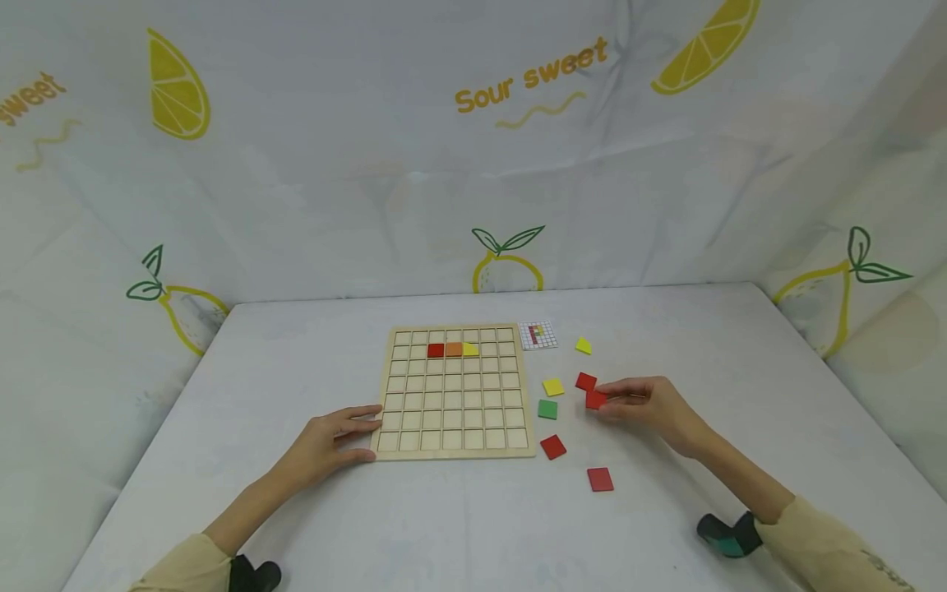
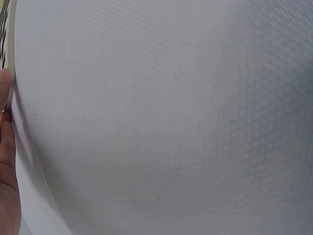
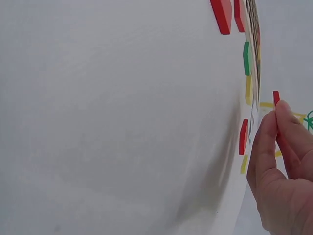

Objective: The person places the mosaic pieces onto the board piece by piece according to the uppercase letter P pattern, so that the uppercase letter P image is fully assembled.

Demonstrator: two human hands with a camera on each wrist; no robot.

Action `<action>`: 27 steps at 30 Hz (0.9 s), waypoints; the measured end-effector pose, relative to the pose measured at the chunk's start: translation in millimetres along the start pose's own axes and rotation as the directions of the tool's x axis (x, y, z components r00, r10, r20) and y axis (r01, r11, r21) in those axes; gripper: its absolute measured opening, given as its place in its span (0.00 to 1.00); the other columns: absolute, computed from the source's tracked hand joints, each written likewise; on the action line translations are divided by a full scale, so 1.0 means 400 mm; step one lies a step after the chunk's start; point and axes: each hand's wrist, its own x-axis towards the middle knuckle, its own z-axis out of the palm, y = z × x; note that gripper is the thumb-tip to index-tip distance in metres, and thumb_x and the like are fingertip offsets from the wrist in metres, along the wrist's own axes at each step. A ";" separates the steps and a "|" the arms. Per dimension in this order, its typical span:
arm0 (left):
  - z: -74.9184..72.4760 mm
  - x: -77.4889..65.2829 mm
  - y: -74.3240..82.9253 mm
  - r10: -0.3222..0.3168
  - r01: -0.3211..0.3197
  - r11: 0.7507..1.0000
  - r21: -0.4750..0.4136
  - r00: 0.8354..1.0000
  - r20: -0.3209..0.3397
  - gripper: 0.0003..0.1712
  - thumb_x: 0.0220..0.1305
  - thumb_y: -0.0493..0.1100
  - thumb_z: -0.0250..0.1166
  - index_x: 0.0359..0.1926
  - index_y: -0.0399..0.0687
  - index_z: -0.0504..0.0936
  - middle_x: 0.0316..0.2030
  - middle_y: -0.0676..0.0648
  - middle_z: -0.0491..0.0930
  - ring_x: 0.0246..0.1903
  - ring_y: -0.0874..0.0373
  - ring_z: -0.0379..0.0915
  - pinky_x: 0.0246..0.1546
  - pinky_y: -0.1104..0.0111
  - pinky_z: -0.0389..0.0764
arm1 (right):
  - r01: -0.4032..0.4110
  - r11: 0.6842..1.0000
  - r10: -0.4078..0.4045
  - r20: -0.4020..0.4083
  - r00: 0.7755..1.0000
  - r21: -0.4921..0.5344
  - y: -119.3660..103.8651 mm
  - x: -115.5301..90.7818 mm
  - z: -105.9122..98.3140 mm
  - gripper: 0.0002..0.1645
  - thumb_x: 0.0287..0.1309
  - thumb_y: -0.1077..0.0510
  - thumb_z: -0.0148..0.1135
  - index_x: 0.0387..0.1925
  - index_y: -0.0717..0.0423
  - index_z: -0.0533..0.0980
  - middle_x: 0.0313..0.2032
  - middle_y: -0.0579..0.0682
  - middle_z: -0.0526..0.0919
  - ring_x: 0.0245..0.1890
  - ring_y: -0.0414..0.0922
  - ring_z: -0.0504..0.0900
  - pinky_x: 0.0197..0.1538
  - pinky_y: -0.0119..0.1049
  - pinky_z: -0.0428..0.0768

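Observation:
My right hand (image 1: 654, 411) pinches a red square tile (image 3: 276, 97) between thumb and fingertips, raised off the table in the right wrist view. From above, this tile overlaps the corner of another red tile (image 1: 585, 381). At the left, my left hand (image 1: 325, 444) touches the near left edge of a wooden grid board (image 1: 459, 455) with its fingers fairly straight. In the board's second row from the back sit a red tile (image 1: 436, 350), an orange tile (image 1: 454, 349) and a yellow piece (image 1: 470, 349), side by side. The left wrist view catches only part of the hand at the board's edge.
Right of the board lie a yellow tile (image 1: 553, 386), a green tile (image 1: 547, 409), a red tile (image 1: 552, 446), another red tile (image 1: 600, 479) nearer the front and a yellow piece (image 1: 584, 345) farther back. A small pattern card (image 1: 538, 335) lies beside the board's back right corner.

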 end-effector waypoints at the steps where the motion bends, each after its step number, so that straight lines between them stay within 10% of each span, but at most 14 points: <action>1: 0.000 0.000 0.000 -0.001 0.001 1.000 -0.003 1.000 0.001 0.27 0.49 0.40 0.74 0.51 0.33 0.81 0.58 0.38 0.75 0.57 0.41 0.71 0.52 0.67 0.77 | -0.005 1.000 0.005 0.000 1.000 0.006 -0.003 0.001 0.000 0.25 0.57 0.58 0.68 0.53 0.67 0.77 0.48 0.61 0.82 0.46 0.47 0.82 0.45 0.26 0.82; 27: -0.003 0.000 0.013 -0.030 0.030 0.999 -0.029 0.999 0.016 0.27 0.49 0.40 0.74 0.51 0.32 0.81 0.59 0.38 0.74 0.58 0.41 0.70 0.53 0.66 0.77 | -0.067 0.997 0.065 0.038 0.997 0.038 -0.084 0.064 0.055 0.23 0.58 0.60 0.67 0.54 0.65 0.77 0.47 0.59 0.83 0.45 0.47 0.80 0.46 0.34 0.83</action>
